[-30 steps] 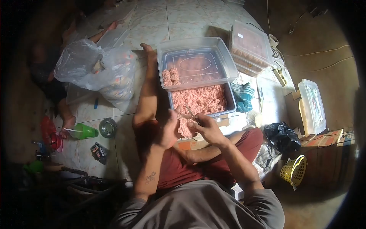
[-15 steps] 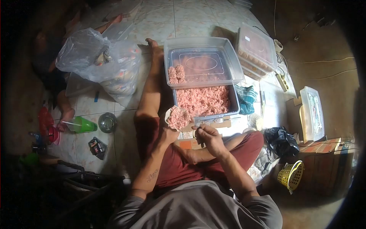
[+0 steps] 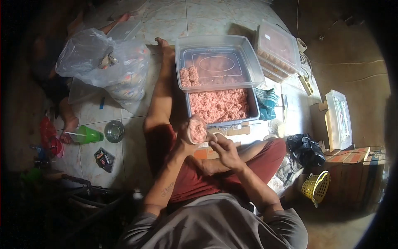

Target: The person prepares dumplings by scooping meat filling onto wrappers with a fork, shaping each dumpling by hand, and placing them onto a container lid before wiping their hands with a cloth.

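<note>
My left hand (image 3: 186, 139) is closed round a pale wrapper with pink mince (image 3: 197, 132) bulging at its top. Close beside it, my right hand (image 3: 226, 151) pinches a small spatula-like tool, its pale end by the wrapper; its exact kind is unclear. Just beyond both hands stands a dark tub (image 3: 257, 111) filled with pink minced mixture (image 3: 219, 104). Across the tub's far part rests a clear plastic box (image 3: 253, 62), with a few mince-filled pieces (image 3: 189, 76) in its near left corner.
Stacked lidded boxes (image 3: 277, 47) stand at the far right, near a green cloth (image 3: 267, 103). To the left are a large plastic bag (image 3: 128, 76), a green cup (image 3: 92, 134) and a glass ashtray-like dish (image 3: 115, 131). A yellow basket (image 3: 315, 187) sits right. Another person's foot (image 3: 70, 124) shows left.
My left hand has closed higher round the wrapper, and the mince now looks narrower and more gathered. The tool in my right hand has shifted. The view has moved slightly.
</note>
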